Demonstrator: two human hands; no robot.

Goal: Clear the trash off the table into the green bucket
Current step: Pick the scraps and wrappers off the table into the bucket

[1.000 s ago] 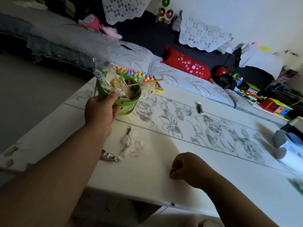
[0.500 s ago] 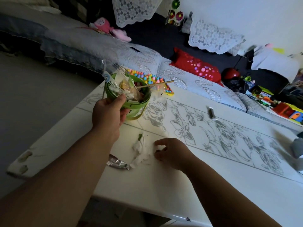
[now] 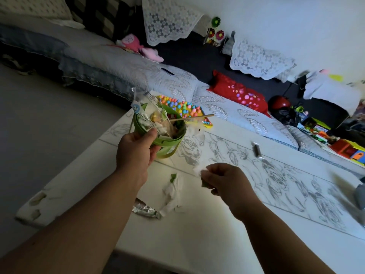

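At frame centre-left, the left hand (image 3: 136, 149) grips the rim of the green bucket (image 3: 167, 143), which is stuffed with wrappers. The right hand (image 3: 227, 180) pinches a small scrap (image 3: 199, 171) in closed fingers above the tabletop (image 3: 197, 234). Crumpled tissue (image 3: 171, 192) and a foil wrapper (image 3: 145, 210) lie between the arms.

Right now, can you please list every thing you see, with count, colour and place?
green bucket: 1, green, far left of table, full of wrappers
stick: 1, tan, pokes out of the bucket
crumpled tissue: 1, white, on table between the arms
foil wrapper: 1, silver, beside the tissue
table: 1, white with grey flowers
red cushion: 1, on sofa
pink plush toy: 1, on sofa
left hand: holds the bucket
right hand: pinches a white scrap
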